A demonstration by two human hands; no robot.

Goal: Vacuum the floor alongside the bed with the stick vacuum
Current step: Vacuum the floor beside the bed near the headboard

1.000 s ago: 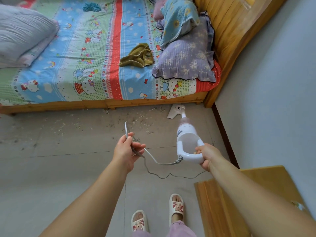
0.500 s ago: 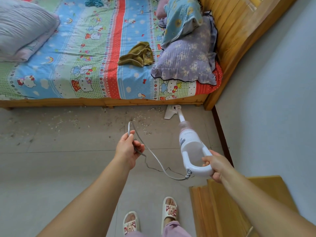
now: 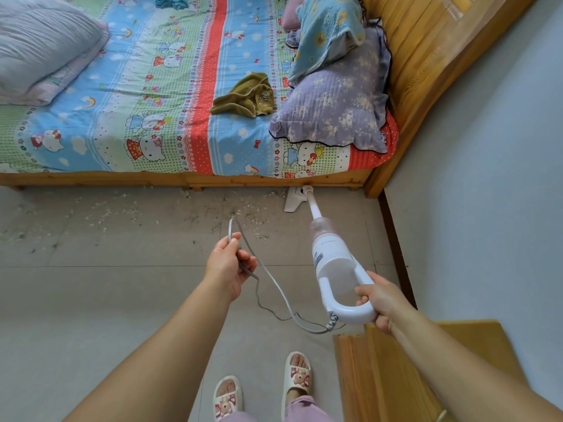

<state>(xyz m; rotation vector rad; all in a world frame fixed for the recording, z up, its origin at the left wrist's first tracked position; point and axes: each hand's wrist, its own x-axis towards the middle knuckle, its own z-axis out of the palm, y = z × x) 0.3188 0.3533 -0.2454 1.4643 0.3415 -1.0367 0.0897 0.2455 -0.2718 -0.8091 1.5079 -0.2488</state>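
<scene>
The stick vacuum point(image 3: 330, 260) slants toward the bed point(image 3: 182, 178), its floor head point(image 3: 293, 202) touching the wooden bed rail near the headboard end. The right hand point(image 3: 379, 300) grips the loop handle; the left hand point(image 3: 228, 266) holds a loop of the grey cord point(image 3: 274, 284). Pale crumbs point(image 3: 122, 211) litter the tiled floor point(image 3: 91, 300) along the bed rail; open tiles spread away from the bed. A wooden cabinet point(image 3: 396, 376) stands near the wall, opposite the bed.

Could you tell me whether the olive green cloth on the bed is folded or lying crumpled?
Crumpled. The olive green cloth lies in a loose bunched heap on the bed sheet, its edges uneven.
</scene>
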